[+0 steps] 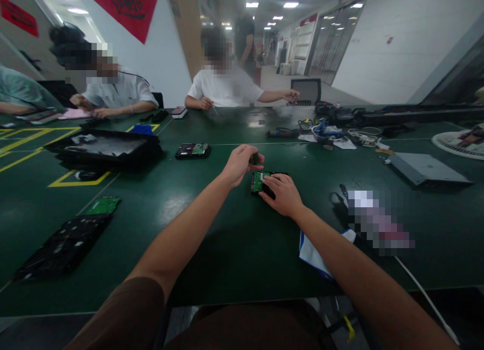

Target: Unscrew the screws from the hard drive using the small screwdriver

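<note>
A black hard drive [257, 188] with a green circuit board [259, 180] on its upper face lies on the green table in front of me. My right hand [284, 194] is laid over its right part, fingers curved across the top and thumb at the near edge, holding it. Just above and left of the drive, my left hand [239, 164] is closed, thumb and fingers around a small dark thing [254, 159] that is too hidden to name. The covered part of the drive is out of sight under my right hand.
Another hard drive [192, 151] lies ahead left. Near left are black drives [66, 244] with a green board [101, 206]. A black tray [104, 148], a grey metal box [427, 168], cables [327, 130] and a white-blue cloth [313, 254] surround me. People sit opposite.
</note>
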